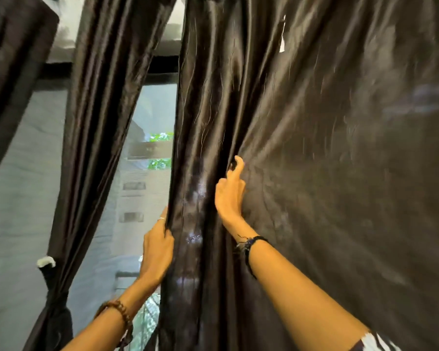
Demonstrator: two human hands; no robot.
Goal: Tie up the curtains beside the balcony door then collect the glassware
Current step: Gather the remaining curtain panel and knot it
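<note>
A dark brown satin curtain fills the right and middle of the view, hanging loose. My left hand grips its left edge, with the fingers wrapped behind the fabric. My right hand is higher up, its fingers curled into a fold of the same curtain. Another dark curtain hangs to the left and is gathered low down by a tie. No glassware is in view.
Between the two curtains a mesh screen of the balcony door shows buildings and greenery outside. A grey sheer panel covers the left side. A third dark fold hangs at the far upper left.
</note>
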